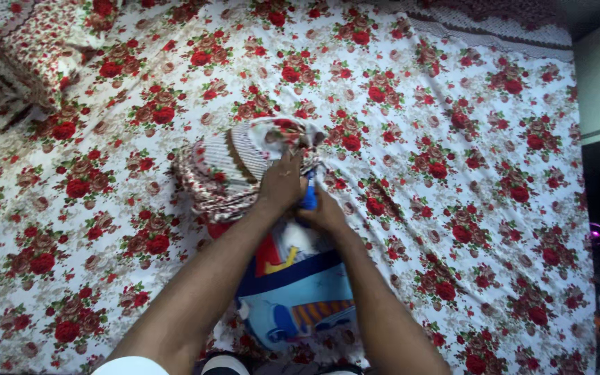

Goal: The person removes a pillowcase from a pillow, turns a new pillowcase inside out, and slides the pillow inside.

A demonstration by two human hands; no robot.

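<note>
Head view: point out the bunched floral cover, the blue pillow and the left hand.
Bunched floral cover [227, 167], head view, its striped folds.
Blue pillow [300, 298], head view, its printed front.
Left hand [280, 184], head view, its back.

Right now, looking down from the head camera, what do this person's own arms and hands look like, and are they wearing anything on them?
Both forearms are bare from the bottom edge of the picture up to the hands. The left hand and right hand wear no gloves, and no ring, watch or bracelet shows. A white bit of cloth sits by the left arm at the bottom edge, perhaps a sleeve.
</note>
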